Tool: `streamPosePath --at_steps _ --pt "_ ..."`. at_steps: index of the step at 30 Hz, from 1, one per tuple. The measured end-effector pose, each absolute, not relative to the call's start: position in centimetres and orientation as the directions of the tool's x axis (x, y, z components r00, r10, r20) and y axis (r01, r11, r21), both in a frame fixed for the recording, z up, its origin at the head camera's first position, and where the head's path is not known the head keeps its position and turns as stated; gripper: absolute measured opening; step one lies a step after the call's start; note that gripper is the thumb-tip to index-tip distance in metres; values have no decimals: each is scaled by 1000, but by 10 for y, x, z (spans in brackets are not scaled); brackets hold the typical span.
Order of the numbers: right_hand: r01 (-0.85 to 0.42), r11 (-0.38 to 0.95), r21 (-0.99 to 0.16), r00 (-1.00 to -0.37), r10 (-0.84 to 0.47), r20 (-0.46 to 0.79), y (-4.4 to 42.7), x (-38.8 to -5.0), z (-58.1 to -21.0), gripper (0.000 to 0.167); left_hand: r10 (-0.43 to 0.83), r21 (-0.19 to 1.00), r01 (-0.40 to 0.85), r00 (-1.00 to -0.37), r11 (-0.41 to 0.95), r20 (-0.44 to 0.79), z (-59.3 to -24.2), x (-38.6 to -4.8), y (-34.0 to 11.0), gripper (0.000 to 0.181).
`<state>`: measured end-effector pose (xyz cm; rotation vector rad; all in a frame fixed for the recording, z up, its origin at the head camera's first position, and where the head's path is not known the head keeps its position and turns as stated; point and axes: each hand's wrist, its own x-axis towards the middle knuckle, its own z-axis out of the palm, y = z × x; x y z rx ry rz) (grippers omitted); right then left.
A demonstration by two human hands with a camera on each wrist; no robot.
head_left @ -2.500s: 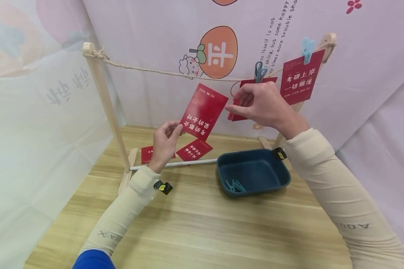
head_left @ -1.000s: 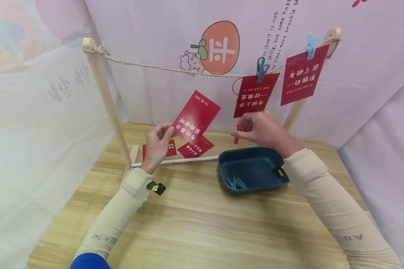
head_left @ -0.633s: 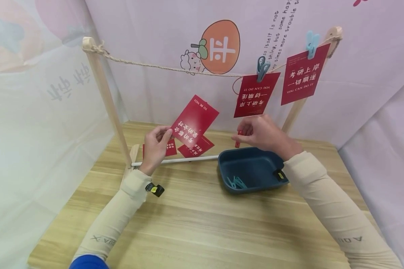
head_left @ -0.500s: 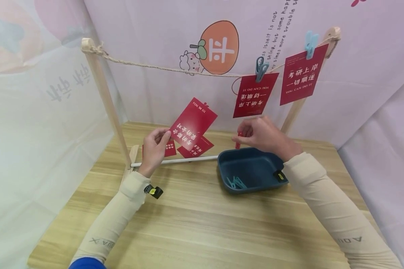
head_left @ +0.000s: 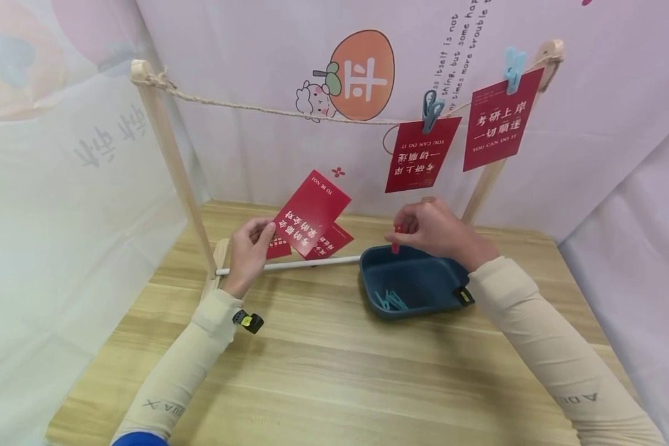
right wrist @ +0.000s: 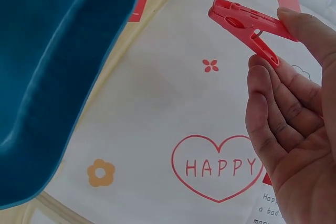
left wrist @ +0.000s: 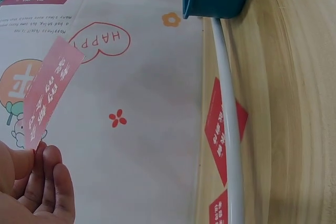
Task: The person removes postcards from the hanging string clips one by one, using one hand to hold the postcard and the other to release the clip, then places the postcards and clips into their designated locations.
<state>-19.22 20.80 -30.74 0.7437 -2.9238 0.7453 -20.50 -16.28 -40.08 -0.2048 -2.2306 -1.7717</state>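
In the head view my left hand (head_left: 249, 254) pinches a red card (head_left: 313, 207) by its lower left corner, tilted above the table. The left wrist view shows this red card (left wrist: 50, 90) between thumb and curled fingers. My right hand (head_left: 440, 230) holds a red clothespin (head_left: 396, 240) over the back edge of a dark blue basin (head_left: 424, 288). Up close in the right wrist view, thumb and finger hold the handles of the red clothespin (right wrist: 249, 27), its tip pointing away from the palm. Several teal clothespins (head_left: 390, 301) lie in the basin's left part.
A twine line (head_left: 267, 111) runs between two wooden posts. Two red cards hang at its right, one under a grey-blue clothespin (head_left: 432, 111), one under a light blue clothespin (head_left: 514, 71). A white rod (head_left: 312, 264) crosses low, with two more cards (head_left: 331, 240) behind it.
My right hand has come down from beside the hanging middle card to the basin, keeping the red clothespin. My left hand has shifted down and left with its card.
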Motion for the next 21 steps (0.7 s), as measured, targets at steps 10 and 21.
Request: streamPosePath --at_steps 10,21 --pt "-449 768 -456 -885 -452 109 208 -192 -318 27 -66 926 276 -951 260 302 -407 -200 -177 32" --pt "-426 769 -477 -893 -443 83 211 -187 -333 27 -73 925 252 -956 284 283 -414 -190 -193 32"
